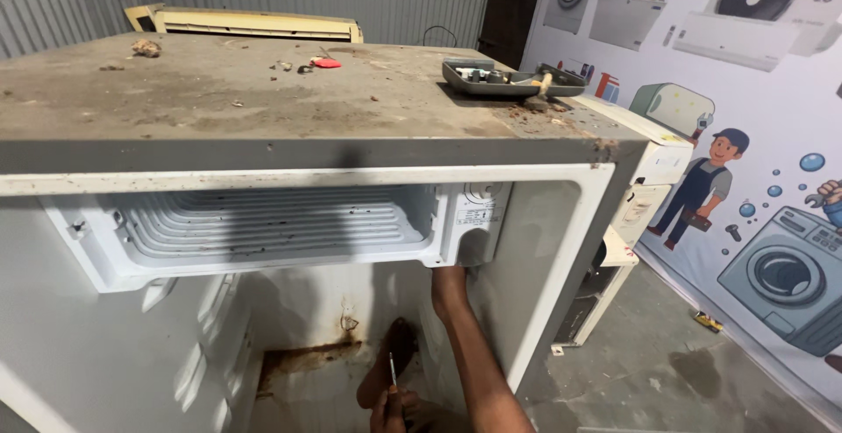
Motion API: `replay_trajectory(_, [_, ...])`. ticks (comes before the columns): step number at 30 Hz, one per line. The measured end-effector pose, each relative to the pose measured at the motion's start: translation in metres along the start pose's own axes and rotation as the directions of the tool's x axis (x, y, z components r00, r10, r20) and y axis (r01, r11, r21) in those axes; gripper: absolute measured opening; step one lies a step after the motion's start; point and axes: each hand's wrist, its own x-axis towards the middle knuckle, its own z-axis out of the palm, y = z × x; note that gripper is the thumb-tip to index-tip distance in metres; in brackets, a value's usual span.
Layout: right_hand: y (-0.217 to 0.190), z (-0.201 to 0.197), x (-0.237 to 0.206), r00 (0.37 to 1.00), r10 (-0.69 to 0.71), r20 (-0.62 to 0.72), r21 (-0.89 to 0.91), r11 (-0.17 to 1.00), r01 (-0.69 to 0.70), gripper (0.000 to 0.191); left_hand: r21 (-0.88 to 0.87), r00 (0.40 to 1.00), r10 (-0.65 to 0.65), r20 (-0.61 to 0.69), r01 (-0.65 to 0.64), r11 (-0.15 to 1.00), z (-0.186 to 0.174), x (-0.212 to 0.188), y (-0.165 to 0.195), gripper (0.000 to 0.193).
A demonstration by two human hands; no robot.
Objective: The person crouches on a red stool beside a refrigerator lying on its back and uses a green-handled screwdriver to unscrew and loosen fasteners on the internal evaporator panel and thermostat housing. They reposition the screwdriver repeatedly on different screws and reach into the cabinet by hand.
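My right arm (474, 354) reached up into the open fridge (307, 222), and the right hand (449, 277) went behind the lower edge of the white freezer box (263, 222), beside its control housing (478, 218). The fingers were hidden there, so I could not tell whether that hand was spread or closed on anything. My left hand (386, 402) sat low at the cabinet mouth, closed around a thin screwdriver (393, 372) with the shaft pointing up. Rust stained the back wall (307, 354) just left of the tool. The fridge top (219, 91) was dusty and carried a grey tray (509, 78) of small parts near the right rear corner, a red scrap (325, 63) and loose debris. The door (640, 196) stood swung away to the right.
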Motion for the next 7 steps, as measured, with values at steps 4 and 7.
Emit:
replay_trajectory(4, [0.005,-0.011,0.036,0.984,0.055,0.167,0.245,0.965,-0.096,0.05,0.084,0.98,-0.191,-0.055,0.195,0.977,0.009,-0.017,0.019,0.046])
replay_trajectory(7, [0.013,-0.019,0.041,0.955,0.046,0.294,0.319,0.937,-0.143,0.05,0.065,0.945,-0.328,-0.005,0.328,0.943,0.005,-0.017,0.011,0.047])
